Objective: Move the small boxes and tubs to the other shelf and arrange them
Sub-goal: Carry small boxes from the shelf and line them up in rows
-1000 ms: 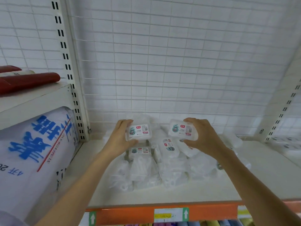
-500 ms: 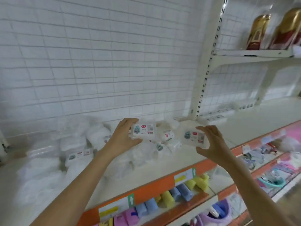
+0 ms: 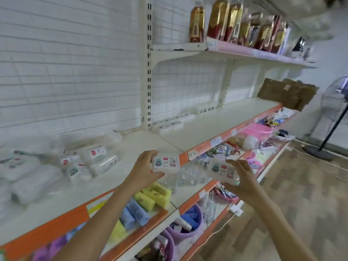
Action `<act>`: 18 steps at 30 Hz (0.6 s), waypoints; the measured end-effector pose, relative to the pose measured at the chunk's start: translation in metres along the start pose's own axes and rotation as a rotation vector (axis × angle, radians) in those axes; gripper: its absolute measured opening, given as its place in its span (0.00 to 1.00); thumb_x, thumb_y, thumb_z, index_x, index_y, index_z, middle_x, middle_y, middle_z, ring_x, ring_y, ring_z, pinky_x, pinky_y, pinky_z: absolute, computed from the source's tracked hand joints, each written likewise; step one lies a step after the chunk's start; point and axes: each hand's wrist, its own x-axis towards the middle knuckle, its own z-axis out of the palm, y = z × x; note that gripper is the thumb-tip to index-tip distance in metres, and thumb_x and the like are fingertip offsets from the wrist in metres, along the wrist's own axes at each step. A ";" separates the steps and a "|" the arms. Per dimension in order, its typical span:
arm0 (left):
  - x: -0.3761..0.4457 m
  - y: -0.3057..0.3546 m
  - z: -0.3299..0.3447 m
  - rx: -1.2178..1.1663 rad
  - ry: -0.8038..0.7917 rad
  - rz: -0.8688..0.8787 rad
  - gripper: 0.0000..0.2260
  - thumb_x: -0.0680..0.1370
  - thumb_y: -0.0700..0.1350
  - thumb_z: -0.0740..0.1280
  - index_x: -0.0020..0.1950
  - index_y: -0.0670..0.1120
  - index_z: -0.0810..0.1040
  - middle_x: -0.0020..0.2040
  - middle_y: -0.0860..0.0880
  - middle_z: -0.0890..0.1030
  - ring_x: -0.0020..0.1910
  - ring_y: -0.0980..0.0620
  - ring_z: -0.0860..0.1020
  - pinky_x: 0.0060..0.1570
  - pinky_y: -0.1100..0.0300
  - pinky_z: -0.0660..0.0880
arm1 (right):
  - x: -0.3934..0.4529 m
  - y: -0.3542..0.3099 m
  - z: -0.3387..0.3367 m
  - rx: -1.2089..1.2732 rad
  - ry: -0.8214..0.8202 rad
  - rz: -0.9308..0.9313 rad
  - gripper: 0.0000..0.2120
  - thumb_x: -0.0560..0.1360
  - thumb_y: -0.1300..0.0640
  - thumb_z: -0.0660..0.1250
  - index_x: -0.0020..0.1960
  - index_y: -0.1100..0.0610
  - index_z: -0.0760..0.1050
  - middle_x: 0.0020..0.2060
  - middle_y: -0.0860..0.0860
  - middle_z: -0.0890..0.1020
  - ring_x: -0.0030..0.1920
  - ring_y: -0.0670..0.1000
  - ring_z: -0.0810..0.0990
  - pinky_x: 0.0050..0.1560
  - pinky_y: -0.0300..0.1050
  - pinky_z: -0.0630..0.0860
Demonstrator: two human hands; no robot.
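Note:
My left hand [image 3: 143, 170] grips a small clear plastic box [image 3: 165, 163] with a white label, held in the air in front of the orange shelf edge. A second box of the same kind [image 3: 222, 171] is gripped by my right hand [image 3: 243, 179], a little lower and to the right. A heap of several more clear boxes and tubs [image 3: 84, 162] lies on the left shelf [image 3: 116, 183]. On the right shelf [image 3: 216, 125], a row of small boxes [image 3: 169, 124] stands along the back wall.
A white upright post [image 3: 148, 63] divides the two shelf bays. Gold and red bottles [image 3: 235, 21] fill the upper shelf. Cardboard [image 3: 286, 94] sits at the far right end. Lower shelves hold coloured rolls [image 3: 150, 196] and pink tubs [image 3: 258, 129]. A floor fan [image 3: 337, 110] stands on the right.
My view has swung right from the left bay toward the right bay. Both hands carried their boxes away from the heap and out past the shelf edge.

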 end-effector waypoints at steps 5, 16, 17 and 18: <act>0.026 0.019 0.058 -0.008 -0.051 -0.005 0.31 0.66 0.42 0.76 0.66 0.42 0.67 0.59 0.47 0.71 0.58 0.53 0.71 0.54 0.66 0.67 | 0.001 0.055 -0.015 0.053 -0.005 0.038 0.35 0.64 0.64 0.74 0.69 0.57 0.66 0.60 0.54 0.68 0.56 0.47 0.65 0.58 0.39 0.66; 0.156 0.025 0.132 0.019 -0.071 0.051 0.30 0.67 0.45 0.75 0.64 0.43 0.67 0.57 0.52 0.65 0.58 0.56 0.68 0.59 0.68 0.64 | 0.101 0.143 0.001 0.057 -0.041 0.046 0.34 0.66 0.61 0.74 0.69 0.54 0.66 0.61 0.54 0.68 0.60 0.53 0.69 0.59 0.45 0.70; 0.173 0.023 0.137 0.027 -0.079 0.050 0.30 0.67 0.45 0.75 0.65 0.43 0.67 0.57 0.52 0.65 0.59 0.55 0.68 0.60 0.67 0.64 | 0.115 0.149 0.002 0.061 -0.041 0.049 0.34 0.66 0.61 0.74 0.69 0.54 0.66 0.61 0.53 0.68 0.60 0.52 0.68 0.58 0.43 0.70; 0.190 0.021 0.142 0.035 -0.089 0.046 0.30 0.67 0.45 0.75 0.65 0.43 0.66 0.57 0.51 0.65 0.59 0.55 0.68 0.61 0.65 0.65 | 0.130 0.155 0.003 0.070 -0.044 0.055 0.34 0.66 0.61 0.74 0.69 0.53 0.65 0.61 0.52 0.67 0.59 0.51 0.68 0.58 0.43 0.71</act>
